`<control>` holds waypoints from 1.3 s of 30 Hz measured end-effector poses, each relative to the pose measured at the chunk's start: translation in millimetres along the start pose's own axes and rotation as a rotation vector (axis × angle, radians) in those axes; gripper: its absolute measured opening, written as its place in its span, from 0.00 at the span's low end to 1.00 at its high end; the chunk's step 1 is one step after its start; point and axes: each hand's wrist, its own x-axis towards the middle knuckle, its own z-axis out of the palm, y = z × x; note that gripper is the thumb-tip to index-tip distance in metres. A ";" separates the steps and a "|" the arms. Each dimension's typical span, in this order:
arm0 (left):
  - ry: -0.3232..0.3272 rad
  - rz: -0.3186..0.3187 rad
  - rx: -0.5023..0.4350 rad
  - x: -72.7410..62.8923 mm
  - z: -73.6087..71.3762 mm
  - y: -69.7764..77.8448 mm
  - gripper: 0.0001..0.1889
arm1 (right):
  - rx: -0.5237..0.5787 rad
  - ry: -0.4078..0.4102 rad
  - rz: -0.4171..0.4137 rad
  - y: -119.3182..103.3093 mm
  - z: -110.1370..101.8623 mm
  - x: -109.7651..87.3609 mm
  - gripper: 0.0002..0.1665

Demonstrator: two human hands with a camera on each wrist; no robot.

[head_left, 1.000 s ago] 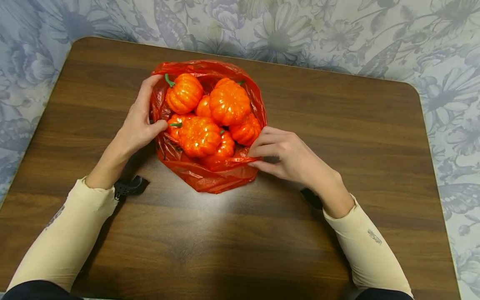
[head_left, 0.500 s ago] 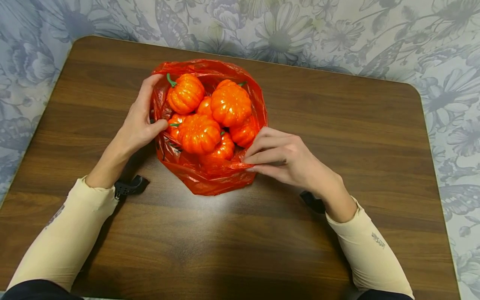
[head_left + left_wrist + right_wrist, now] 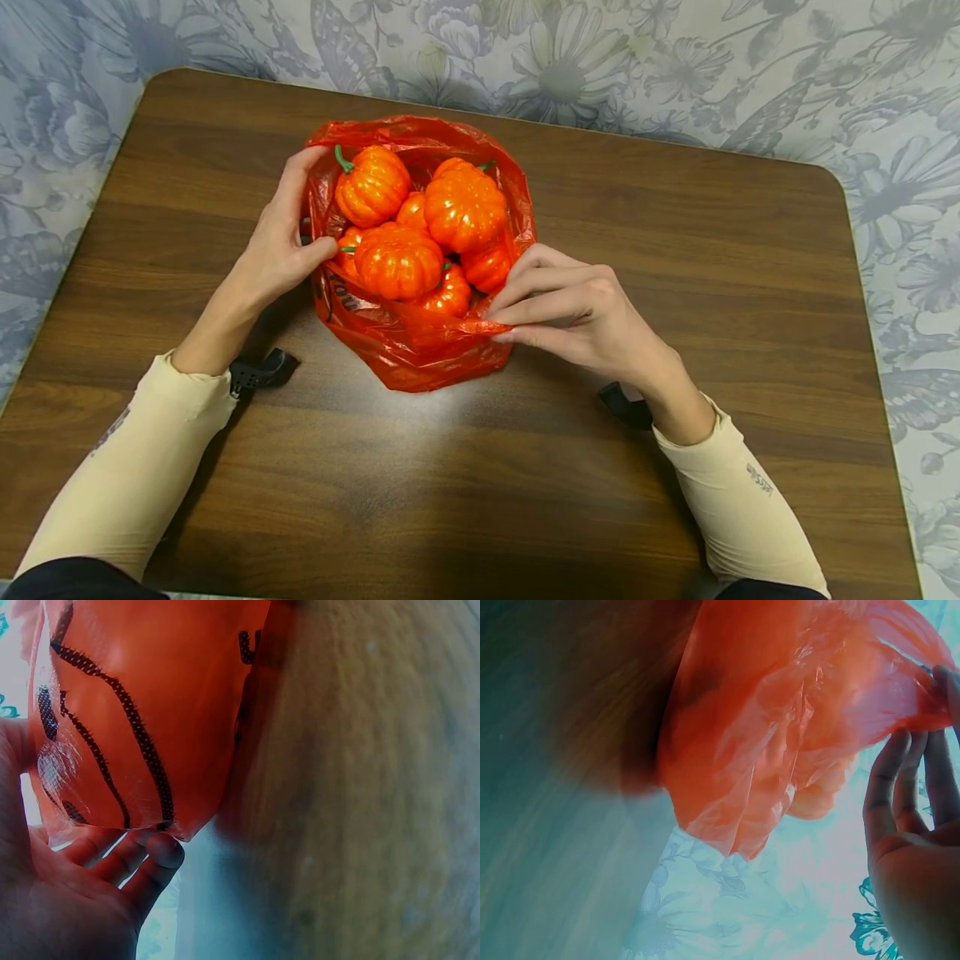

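Observation:
A red plastic bag (image 3: 431, 354) stands with its mouth spread on the table in the head view. Several shiny orange pumpkins (image 3: 399, 260) with green stems fill it. My left hand (image 3: 279, 242) holds the left rim, its thumb on the inner edge. Dark print shows on the bag wall (image 3: 180, 712) beside the fingers in the left wrist view. Between thumb and fingertips my right hand (image 3: 573, 308) pinches the near right rim, which looks stretched in the right wrist view. Part of the lower pumpkins is hidden beneath the upper ones.
The brown wooden table (image 3: 480, 483) has rounded far corners and backs onto a floral-papered wall (image 3: 562, 67). Black straps with camera mounts (image 3: 266, 369) sit at both wrists, below pale sleeves (image 3: 127, 467).
My right hand has drawn the near rim slightly left and turned a little. More dark print shows inside the bag at the left front. The left hand stays almost still.

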 end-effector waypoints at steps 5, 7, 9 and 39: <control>0.005 0.009 -0.008 0.8 0.3 -0.2 0.50 | 0.000 0.041 0.004 -3.3 1.4 1.0 0.10; 0.008 0.019 -0.026 1.2 0.6 -0.2 0.50 | -0.011 0.067 0.005 -5.5 2.3 1.6 0.10; 0.012 0.027 -0.045 1.7 1.0 -0.2 0.49 | -0.029 0.105 0.003 -8.2 3.5 2.6 0.09; 0.046 0.048 -0.123 8.2 -1.8 10.7 0.47 | -0.144 0.141 -0.045 -17.8 4.2 16.1 0.12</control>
